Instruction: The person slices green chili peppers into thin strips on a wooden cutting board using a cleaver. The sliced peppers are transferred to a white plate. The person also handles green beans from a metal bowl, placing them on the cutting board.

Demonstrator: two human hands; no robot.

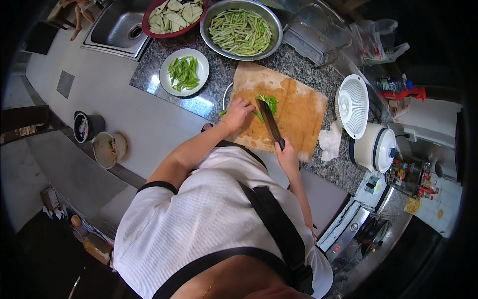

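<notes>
On a wooden cutting board [301, 102], my left hand [238, 115] is closed around a long green pepper [258, 116], whose ends show on both sides of the fingers. My right hand [288, 155] grips the black handle of a kitchen knife [269, 121]. The dark blade lies close beside the pepper's right end; whether it touches cannot be made out. Sliced green pepper [269, 102] is heaped at the blade's far end. Left of the board, a white plate [165, 74] holds more green pepper pieces [183, 73].
Behind stand a metal bowl [277, 36] of cut green beans and a red basin [148, 27] of pale sliced vegetable. A sink [107, 31] is far left. To the right are a white colander [352, 105], a rice cooker [371, 148] and a crumpled cloth [330, 141]. Buckets [118, 148] stand on the floor.
</notes>
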